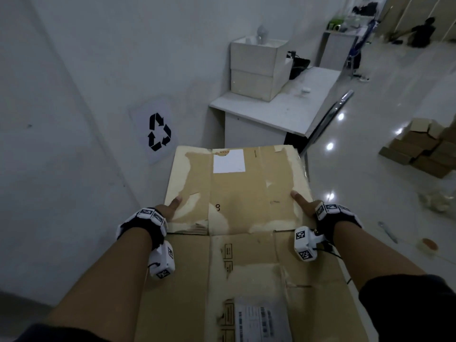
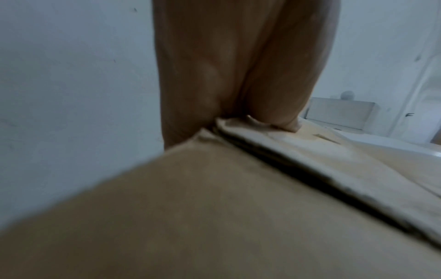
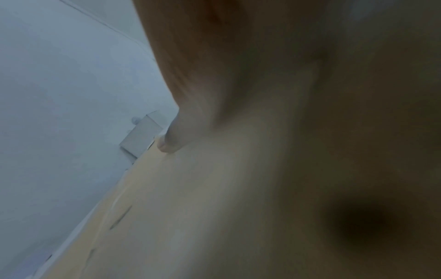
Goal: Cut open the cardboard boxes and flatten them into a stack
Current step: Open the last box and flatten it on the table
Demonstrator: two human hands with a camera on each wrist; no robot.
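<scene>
A large flattened brown cardboard box (image 1: 237, 193), with torn tape marks and a white label, is held out flat in front of me. My left hand (image 1: 170, 208) grips its left edge with the thumb on top and the fingers hidden underneath. On the opposite edge, my right hand (image 1: 306, 203) holds it the same way. The left wrist view shows the left hand (image 2: 238, 94) pinching the cardboard (image 2: 214, 207) edge. In the right wrist view the thumb of my right hand (image 3: 171, 143) presses on the cardboard (image 3: 190, 207).
A recycling sign (image 1: 158, 132) hangs on the white wall ahead. A white desk (image 1: 278, 109) with a white box (image 1: 259, 67) stands to the right, a chair (image 1: 325, 122) beside it. More cardboard boxes (image 1: 424, 149) lie on the glossy floor at right, near a knife (image 1: 387, 232).
</scene>
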